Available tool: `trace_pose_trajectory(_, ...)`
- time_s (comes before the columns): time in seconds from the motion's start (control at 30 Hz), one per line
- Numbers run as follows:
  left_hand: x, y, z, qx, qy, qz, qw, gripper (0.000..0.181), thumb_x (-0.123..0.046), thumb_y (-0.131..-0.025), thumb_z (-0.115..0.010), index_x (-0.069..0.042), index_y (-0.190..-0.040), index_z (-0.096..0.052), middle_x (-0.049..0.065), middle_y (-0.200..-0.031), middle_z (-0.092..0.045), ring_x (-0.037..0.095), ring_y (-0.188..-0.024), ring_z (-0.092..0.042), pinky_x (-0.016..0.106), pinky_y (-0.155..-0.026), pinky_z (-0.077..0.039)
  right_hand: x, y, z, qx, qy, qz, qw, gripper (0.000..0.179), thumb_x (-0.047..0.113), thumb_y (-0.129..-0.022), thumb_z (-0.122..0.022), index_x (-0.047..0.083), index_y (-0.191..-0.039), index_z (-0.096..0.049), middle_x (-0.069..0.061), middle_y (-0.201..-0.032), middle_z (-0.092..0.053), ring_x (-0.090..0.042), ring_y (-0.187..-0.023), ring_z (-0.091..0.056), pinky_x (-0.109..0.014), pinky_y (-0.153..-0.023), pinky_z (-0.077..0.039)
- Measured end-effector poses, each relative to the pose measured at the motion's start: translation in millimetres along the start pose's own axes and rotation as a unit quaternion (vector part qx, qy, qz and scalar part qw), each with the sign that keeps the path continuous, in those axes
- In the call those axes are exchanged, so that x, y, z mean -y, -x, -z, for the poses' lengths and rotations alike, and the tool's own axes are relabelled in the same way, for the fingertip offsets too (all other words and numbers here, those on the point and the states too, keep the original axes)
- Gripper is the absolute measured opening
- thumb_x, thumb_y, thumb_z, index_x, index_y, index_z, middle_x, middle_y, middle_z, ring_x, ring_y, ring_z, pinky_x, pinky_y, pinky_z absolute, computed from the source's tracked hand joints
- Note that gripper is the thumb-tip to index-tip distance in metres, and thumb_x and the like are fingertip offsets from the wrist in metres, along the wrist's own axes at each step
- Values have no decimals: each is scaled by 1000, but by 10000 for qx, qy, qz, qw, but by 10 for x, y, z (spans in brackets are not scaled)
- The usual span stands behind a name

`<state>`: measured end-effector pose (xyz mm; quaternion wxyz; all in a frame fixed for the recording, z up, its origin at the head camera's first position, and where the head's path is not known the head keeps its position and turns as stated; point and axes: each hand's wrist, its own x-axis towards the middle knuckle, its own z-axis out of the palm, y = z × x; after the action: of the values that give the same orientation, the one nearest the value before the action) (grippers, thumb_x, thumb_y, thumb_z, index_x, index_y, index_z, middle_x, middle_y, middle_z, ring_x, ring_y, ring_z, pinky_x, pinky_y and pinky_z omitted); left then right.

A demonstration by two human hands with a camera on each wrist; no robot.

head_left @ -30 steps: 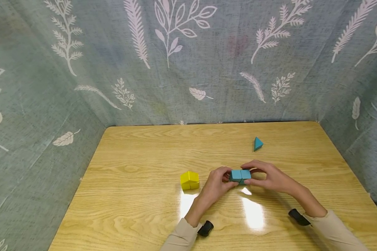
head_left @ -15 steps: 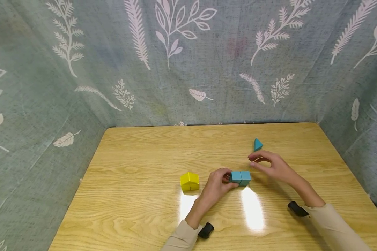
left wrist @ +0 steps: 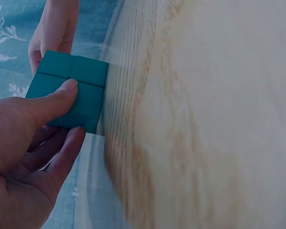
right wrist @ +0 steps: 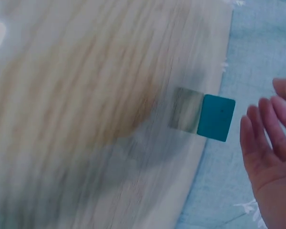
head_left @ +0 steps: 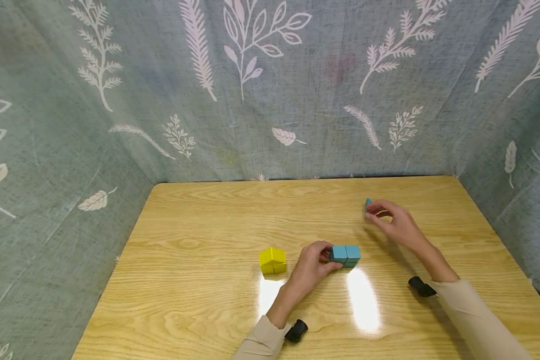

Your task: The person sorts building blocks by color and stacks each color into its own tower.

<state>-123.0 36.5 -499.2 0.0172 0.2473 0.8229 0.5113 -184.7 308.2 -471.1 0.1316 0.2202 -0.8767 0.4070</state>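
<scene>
My left hand (head_left: 309, 267) holds the left side of a small stack of blue blocks (head_left: 347, 254) on the table. In the left wrist view the thumb presses the front face of the blue blocks (left wrist: 88, 107), with other fingers of the left hand (left wrist: 19, 129) behind and below. My right hand (head_left: 398, 225) reaches over a blue triangular block (head_left: 368, 202), hiding most of it in the head view. In the right wrist view a gap shows between that triangular block (right wrist: 216, 118) and the parted fingers of the right hand (right wrist: 271, 157).
Yellow blocks (head_left: 272, 261) form a small house shape left of the left hand. The wooden table (head_left: 198, 225) is bordered at the back and sides by a leaf-patterned grey-blue cloth (head_left: 252, 120). Dark wrist cameras (head_left: 296, 331) sit at both cuffs.
My right hand has let go of the blue stack and moved away and to the right, up to the triangular block. The left hand has stayed on the stack.
</scene>
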Motion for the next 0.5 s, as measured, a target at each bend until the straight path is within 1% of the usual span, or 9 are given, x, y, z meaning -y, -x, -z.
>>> trace_pose_trajectory(0.1,3,7,-1,10,13,23,10000,31,-5,-85,-84,4,-110,-69,13,-102,-70,18,-88,-71,16,-77,-57,-30,-32,-2,-197,105,-189,9996,23,-4,-94,-72,-8,-116,-67,-19,-105,-71,-28,-94,-66,-24,-80,-56)
trace_pose_trajectory(0.17,4,11,-2,8,13,23,10000,31,-6,-85,-84,4,-110,-69,13,-102,-70,18,-88,-71,16,-77,-57,-50,-51,-2,-251,189,-354,9989,25,0,-96,-71,-8,-119,-66,-21,-107,-69,-31,-94,-64,-16,-78,-52)
trace_pose_trajectory(0.23,4,13,-3,11,24,30,10000,31,-6,-85,-84,4,-111,-69,13,-102,-70,18,-88,-71,16,-77,-57,-68,-67,0,-252,269,-529,9979,27,4,-98,-70,-9,-121,-65,-23,-108,-68,-34,-95,-64,-13,-76,-49)
trace_pose_trajectory(0.27,1,13,-3,10,28,30,10000,32,-6,-85,-84,4,-111,-69,14,-102,-70,18,-88,-71,16,-77,-57,-75,-74,2,-240,313,-598,9974,28,5,-98,-70,-8,-122,-65,-23,-109,-67,-35,-96,-63,-14,-76,-49)
trace_pose_trajectory(0.33,-4,12,-3,12,41,46,10000,32,-5,-85,-84,4,-112,-69,14,-102,-70,19,-89,-71,16,-78,-57,-91,-86,6,-201,396,-707,9965,29,7,-99,-70,-9,-123,-64,-24,-111,-66,-38,-97,-63,-23,-78,-53)
trace_pose_trajectory(0.4,-9,11,-1,6,50,65,10000,32,-5,-86,-84,4,-112,-69,14,-103,-70,18,-89,-71,16,-78,-57,-107,-94,9,-165,462,-790,9957,30,7,-99,-69,-9,-124,-64,-26,-113,-65,-41,-100,-63,-36,-81,-56)
trace_pose_trajectory(0.47,-11,13,2,-4,36,66,10000,32,-5,-85,-84,4,-112,-69,14,-102,-70,18,-89,-71,15,-77,-57,-127,-96,10,-118,482,-852,9951,32,7,-99,-69,-11,-126,-62,-28,-115,-63,-44,-102,-62,-50,-83,-56)
trace_pose_trajectory(0.5,-10,13,3,-5,30,69,10000,32,-6,-85,-84,4,-112,-69,14,-102,-70,17,-88,-71,15,-77,-57,-134,-97,12,-88,472,-893,9948,33,7,-100,-69,-11,-126,-61,-29,-116,-63,-45,-102,-62,-54,-84,-55)
